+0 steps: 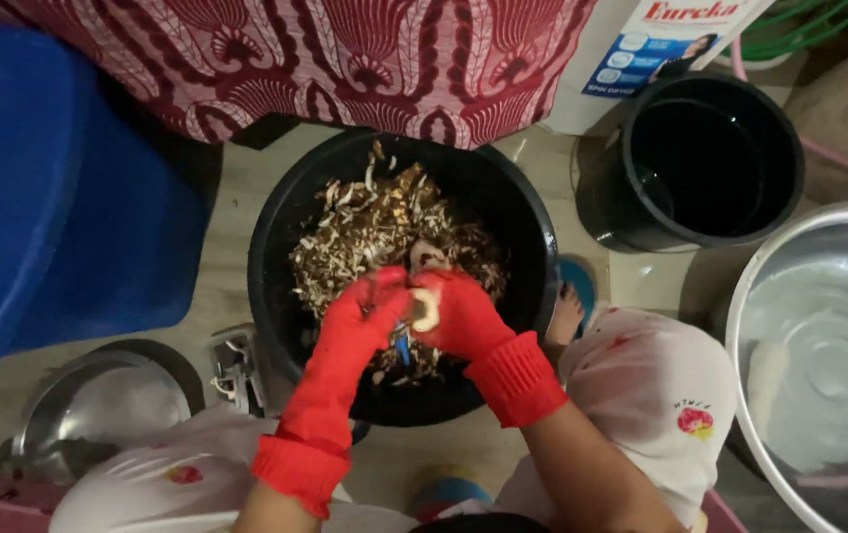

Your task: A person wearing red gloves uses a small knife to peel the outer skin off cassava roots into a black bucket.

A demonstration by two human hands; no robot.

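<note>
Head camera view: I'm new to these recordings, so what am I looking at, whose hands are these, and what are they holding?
There is no machine here. The single picture comes from a camera worn on a person's head, looking straight down at their own lap and hands. Both hands wear red rubber gloves. The left hand and the right hand meet over a black bucket on the floor, which is heaped with brown peelings. Between them they grip a small pale piece of root or vegetable; something blue, perhaps a tool handle, shows just beneath, too small to tell. Around them: a blue plastic tub at the left, an empty black bucket at the upper right, a big metal basin holding water at the right, and a smaller metal bowl at the lower left.
</note>
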